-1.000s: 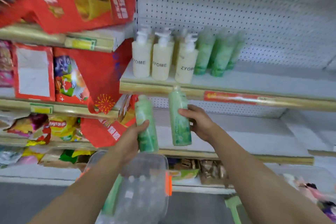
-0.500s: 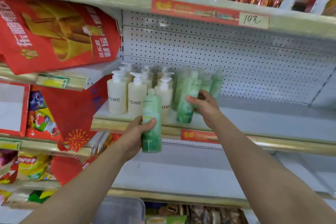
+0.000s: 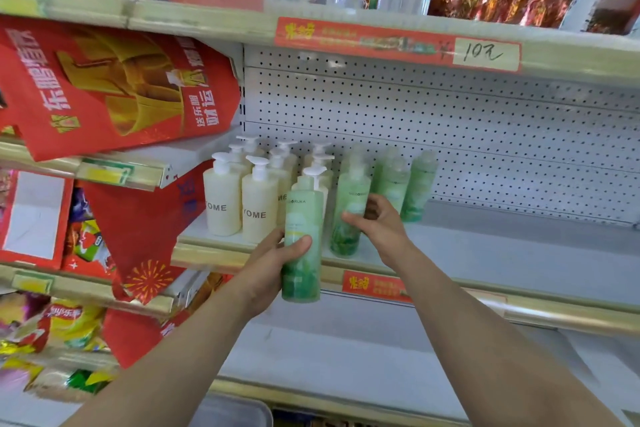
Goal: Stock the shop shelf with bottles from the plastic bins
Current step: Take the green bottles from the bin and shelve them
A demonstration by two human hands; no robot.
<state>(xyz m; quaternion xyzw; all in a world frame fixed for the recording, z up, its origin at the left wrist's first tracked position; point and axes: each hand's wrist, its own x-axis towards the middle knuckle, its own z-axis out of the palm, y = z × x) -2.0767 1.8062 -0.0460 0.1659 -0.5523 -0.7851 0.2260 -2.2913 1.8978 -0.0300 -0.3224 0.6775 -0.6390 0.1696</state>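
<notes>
Gripping green bottle (image 3: 302, 246) in left hand (image 3: 266, 267) fingers before shelf (image 3: 502, 253) front edge; clasping second bottle (image 3: 348, 211), shelved upright, in right hand (image 3: 381, 229) fingers.

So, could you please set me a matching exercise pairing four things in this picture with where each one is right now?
Things: 1 green bottle in the left hand; 2 green bottle at the right hand; 3 cream pump bottles; 4 handwritten price tag.
Places: A upper shelf's edge; B held before the shelf lip; C shelf's left end; D standing on the shelf, front of the green group.
Pairs: 1-B, 2-D, 3-C, 4-A.
</notes>
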